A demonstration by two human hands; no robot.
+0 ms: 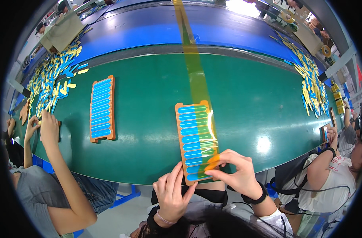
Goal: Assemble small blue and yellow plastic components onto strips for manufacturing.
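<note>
A brown tray point(181, 148) with a column of rounded slots lies at the near table edge, blue strips point(189, 131) in its slots. A long translucent yellow tape point(197, 79) runs from the far side across the table and over the right half of these strips. My left hand point(171, 194) grips the tray's near left corner, thumb at the near end and fingers along the side. At the near right part, my right hand point(238, 172) pinches the tape's near end. Its thumb and fingertip look orange there; I cannot tell whether from the tape or from coverings.
Another brown tray point(112, 115) filled with blue strips lies to the left on the green table point(248, 99). Loose blue and yellow strips form a left pile point(50, 85) and a right pile point(312, 83). Beyond runs a blue belt point(149, 29). Co-workers sit close on both sides.
</note>
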